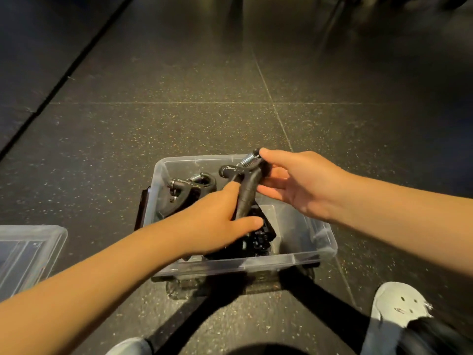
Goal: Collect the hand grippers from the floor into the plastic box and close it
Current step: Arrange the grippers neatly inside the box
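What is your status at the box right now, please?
Both hands on one gripper over the box: left hand on its handle, right hand at the spring end. Another gripper already inside. Lid off, on floor at left.

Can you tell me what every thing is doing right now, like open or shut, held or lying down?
Clear plastic box: open, no lid on, on the floor.
Clear plastic lid: off, lying on the floor beside the box.
Black hand gripper with silver spring: held over the box by both hands.
Second black hand gripper: lying inside the box.
Left hand: closed around a handle.
Right hand: pinching the spring end.
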